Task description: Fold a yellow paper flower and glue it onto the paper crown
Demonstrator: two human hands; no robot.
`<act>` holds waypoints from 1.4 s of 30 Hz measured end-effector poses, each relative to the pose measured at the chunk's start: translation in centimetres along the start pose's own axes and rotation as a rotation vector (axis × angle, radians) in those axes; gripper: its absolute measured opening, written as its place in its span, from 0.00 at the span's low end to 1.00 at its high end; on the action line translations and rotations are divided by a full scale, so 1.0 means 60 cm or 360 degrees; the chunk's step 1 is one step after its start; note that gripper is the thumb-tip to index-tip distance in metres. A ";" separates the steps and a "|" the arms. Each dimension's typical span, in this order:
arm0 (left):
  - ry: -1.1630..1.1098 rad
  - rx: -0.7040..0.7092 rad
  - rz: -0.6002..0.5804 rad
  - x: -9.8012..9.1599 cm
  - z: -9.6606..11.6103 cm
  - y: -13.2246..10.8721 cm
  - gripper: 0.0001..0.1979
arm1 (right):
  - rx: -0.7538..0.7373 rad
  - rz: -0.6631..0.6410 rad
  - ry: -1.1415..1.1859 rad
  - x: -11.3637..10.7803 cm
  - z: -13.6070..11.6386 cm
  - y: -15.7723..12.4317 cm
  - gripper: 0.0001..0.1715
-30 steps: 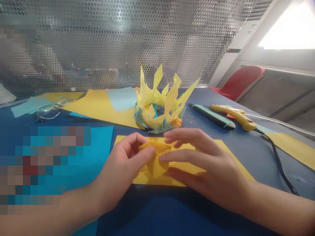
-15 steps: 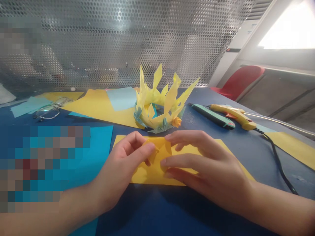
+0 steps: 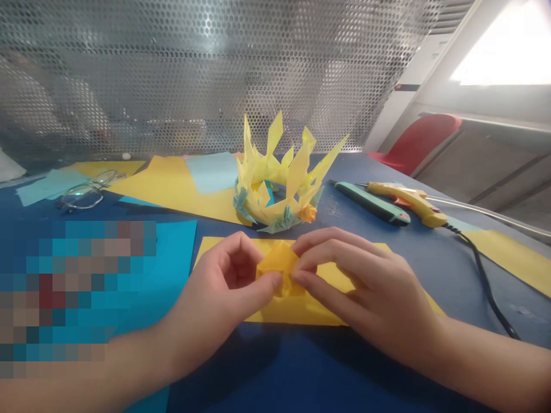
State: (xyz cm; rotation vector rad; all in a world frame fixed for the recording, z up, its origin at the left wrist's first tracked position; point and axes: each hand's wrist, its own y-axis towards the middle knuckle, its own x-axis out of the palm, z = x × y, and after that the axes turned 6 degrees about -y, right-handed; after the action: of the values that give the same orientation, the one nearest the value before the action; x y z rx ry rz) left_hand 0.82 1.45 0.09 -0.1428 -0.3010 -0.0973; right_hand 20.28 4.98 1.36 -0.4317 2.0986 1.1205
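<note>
A small folded piece of yellow paper [image 3: 278, 259] is held between both hands, its top coming to a point. My left hand [image 3: 235, 281] pinches its left side, thumb pressed on the front face. On the right edge, the thumb and fingers of my right hand [image 3: 348, 275] are closed on the same piece. Beneath the hands lies a flat yellow sheet [image 3: 318, 312] on the blue table. Just beyond it stands a yellow paper crown [image 3: 275, 212] with tall pointed spikes, pale blue folded pieces and an orange paper flower [image 3: 308, 213] on its rim.
A green utility knife [image 3: 372, 205] and a yellow glue gun [image 3: 408, 201] with a black cord lie at the right. Eyeglasses [image 3: 81, 197] and yellow and light blue sheets [image 3: 210, 172] lie at the back left. A blue sheet [image 3: 176, 246] is at the left. Behind stands a perforated metal panel [image 3: 206, 74].
The folded yellow paper has been turned so its pointed top and front face show. My right fingers have closed in on its right edge, and the left thumb has moved slightly down and right.
</note>
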 end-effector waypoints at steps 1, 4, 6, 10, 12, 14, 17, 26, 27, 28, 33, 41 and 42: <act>-0.0007 -0.0008 0.0003 0.000 -0.001 0.000 0.13 | 0.0001 -0.0004 0.0015 0.000 0.000 0.000 0.07; -0.0039 -0.0073 0.0029 0.001 -0.004 0.001 0.12 | -0.0002 -0.0026 0.0020 0.001 0.001 0.001 0.06; -0.0057 -0.0100 0.0045 0.003 -0.004 0.003 0.13 | 0.0021 -0.0076 -0.0003 0.002 0.003 0.001 0.06; 0.0052 -0.0072 0.0012 0.005 -0.003 0.003 0.10 | 0.0064 -0.0183 -0.0036 0.004 0.006 0.000 0.08; 0.0110 -0.0064 0.0017 0.005 -0.002 0.002 0.10 | 0.0064 -0.0192 -0.0060 0.005 0.006 -0.001 0.08; 0.0139 -0.0065 0.0032 0.005 -0.001 0.001 0.10 | 0.0063 -0.0177 -0.0083 0.005 0.006 -0.001 0.08; 0.0112 -0.0064 0.0027 0.003 -0.002 0.000 0.10 | 0.0065 -0.0163 -0.0091 0.005 0.004 -0.001 0.08; -0.0061 -0.0099 -0.0073 -0.001 -0.004 0.000 0.07 | 0.0114 -0.0105 -0.0012 0.006 -0.002 -0.004 0.06; -0.0085 -0.0112 -0.0074 -0.001 -0.003 0.001 0.07 | 0.0137 -0.0098 0.0013 0.007 -0.003 -0.005 0.05; -0.0110 -0.0125 -0.0074 -0.001 -0.003 0.001 0.08 | 0.0156 -0.0086 0.0045 0.007 -0.003 -0.005 0.05; -0.0159 -0.0160 -0.0132 0.001 -0.001 0.001 0.09 | 0.0197 -0.0008 0.0231 0.011 -0.005 -0.006 0.08; 0.0016 -0.0119 -0.0132 -0.002 -0.005 0.000 0.11 | 0.0202 -0.0127 0.0441 0.011 -0.002 -0.004 0.07; 0.0004 -0.0105 -0.0111 -0.002 -0.004 0.001 0.11 | 0.0145 -0.0132 0.0421 0.011 0.000 -0.002 0.07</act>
State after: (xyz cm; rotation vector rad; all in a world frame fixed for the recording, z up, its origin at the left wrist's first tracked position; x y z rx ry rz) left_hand 0.80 1.48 -0.20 -0.1974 -0.3003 -0.1763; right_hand 19.91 4.91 0.83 -0.6468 2.3260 0.9584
